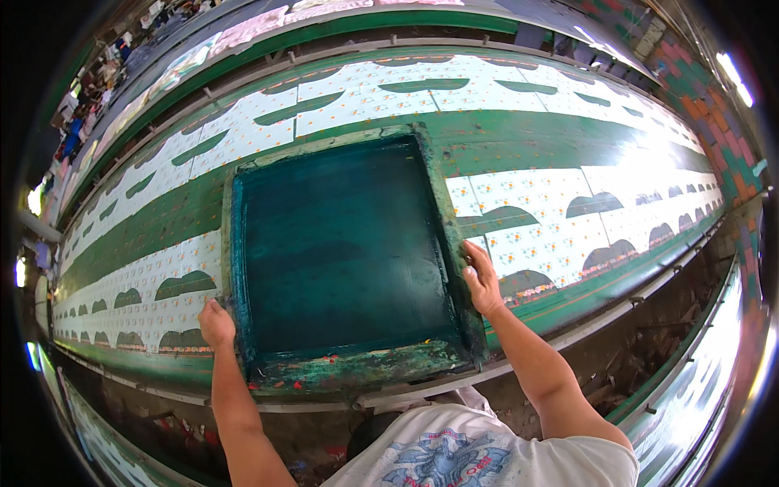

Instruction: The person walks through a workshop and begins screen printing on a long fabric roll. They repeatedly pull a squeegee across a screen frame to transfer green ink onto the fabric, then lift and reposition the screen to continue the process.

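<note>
A large screen-printing frame (349,243) with dark teal mesh lies over the long green table in front of me. Its paint-stained wooden border (365,361) is smeared with green and spots of red. My left hand (217,325) is closed at the frame's left side, near the lower corner. On the opposite side, my right hand (480,280) grips the border a little higher up, thumb and fingers bent against it. White fabric pieces (519,195) with small orange flower prints and curved cut-outs show on both sides of the frame; whatever lies beneath it is hidden.
More printed fabric (341,93) runs along the table's far half. A metal rail (568,337) follows the near edge. Beyond stands another long table with pink cloth (247,28); a further table (690,406) is at lower right. A brick wall (714,122) rises at right.
</note>
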{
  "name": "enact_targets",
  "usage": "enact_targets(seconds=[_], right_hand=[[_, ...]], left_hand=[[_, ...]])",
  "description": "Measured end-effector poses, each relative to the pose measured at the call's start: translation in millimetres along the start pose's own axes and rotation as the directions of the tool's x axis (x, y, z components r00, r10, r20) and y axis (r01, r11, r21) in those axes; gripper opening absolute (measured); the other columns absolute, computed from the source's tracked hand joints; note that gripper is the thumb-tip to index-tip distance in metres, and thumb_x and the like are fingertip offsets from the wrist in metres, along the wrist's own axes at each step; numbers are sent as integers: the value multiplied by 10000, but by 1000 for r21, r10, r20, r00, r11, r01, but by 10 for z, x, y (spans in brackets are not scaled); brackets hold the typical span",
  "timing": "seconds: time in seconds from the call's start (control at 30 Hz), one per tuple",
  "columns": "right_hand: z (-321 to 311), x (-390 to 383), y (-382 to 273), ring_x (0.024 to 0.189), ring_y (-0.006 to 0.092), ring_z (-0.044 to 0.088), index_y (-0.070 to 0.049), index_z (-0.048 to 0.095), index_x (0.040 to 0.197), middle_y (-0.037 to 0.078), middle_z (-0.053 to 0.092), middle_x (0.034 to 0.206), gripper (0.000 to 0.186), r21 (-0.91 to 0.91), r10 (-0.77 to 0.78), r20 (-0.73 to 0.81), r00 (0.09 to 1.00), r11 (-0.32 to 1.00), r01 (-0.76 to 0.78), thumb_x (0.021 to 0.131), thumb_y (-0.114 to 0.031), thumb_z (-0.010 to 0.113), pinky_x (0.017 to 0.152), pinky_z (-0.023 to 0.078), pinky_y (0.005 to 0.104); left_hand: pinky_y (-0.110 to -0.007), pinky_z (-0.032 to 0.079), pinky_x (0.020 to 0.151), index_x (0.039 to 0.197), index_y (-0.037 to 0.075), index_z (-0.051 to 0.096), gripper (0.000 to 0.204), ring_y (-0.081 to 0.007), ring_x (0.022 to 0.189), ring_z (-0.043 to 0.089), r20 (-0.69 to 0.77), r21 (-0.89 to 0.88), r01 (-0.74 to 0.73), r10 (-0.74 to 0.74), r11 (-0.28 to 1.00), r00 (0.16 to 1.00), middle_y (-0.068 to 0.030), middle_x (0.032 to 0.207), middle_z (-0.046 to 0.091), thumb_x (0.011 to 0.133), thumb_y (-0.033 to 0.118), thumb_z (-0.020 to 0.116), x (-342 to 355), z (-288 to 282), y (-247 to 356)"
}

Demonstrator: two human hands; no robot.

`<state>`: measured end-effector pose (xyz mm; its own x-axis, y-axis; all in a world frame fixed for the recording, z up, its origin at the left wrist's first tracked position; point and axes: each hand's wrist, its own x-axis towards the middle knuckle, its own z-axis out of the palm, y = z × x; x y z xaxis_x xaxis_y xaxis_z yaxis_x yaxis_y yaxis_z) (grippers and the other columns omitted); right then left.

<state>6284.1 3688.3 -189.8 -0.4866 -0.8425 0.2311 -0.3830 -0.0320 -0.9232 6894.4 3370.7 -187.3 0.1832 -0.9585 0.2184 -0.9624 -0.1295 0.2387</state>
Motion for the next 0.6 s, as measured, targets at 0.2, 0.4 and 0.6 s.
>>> enact_targets(seconds=[0.2, 0.4, 0.6], right_hand=[[89, -3, 155, 1494, 294, 643, 45, 686, 1564, 184, 686, 1603, 485, 215, 88, -182, 979, 975, -48, 1185, -258, 660, 1307, 453, 437], [61, 2, 95, 1335, 221, 725, 18, 702, 1565, 157, 775, 1471, 506, 472, 290, -171, 942, 863, -180, 1186, -317, 692, 1100, 541, 341], [-83, 9, -235, 1211, 175, 720, -4, 686, 1574, 90, 757, 1499, 586, 544, 420, -35, 907, 769, -335, 1176, -434, 677, 1011, 554, 337]], left_hand=[[-653, 562, 958, 1189, 21, 776, 454, -556, 1088, 728, 37, -39, -17, 19, 999, 999, -284, 1150, 795, 1209, 377, 495, 13, 12, -78], [-648, 552, 979, 1184, -2, 778, 457, -560, 1134, 721, 28, -86, -25, 27, 996, 999, -293, 1186, 794, 1212, 358, 497, 5, 62, -119], [-628, 558, 1017, 1349, -21, 777, 526, -552, 1190, 725, 25, -91, -35, 37, 995, 999, -309, 1265, 791, 1224, 380, 460, 114, 300, -405]])
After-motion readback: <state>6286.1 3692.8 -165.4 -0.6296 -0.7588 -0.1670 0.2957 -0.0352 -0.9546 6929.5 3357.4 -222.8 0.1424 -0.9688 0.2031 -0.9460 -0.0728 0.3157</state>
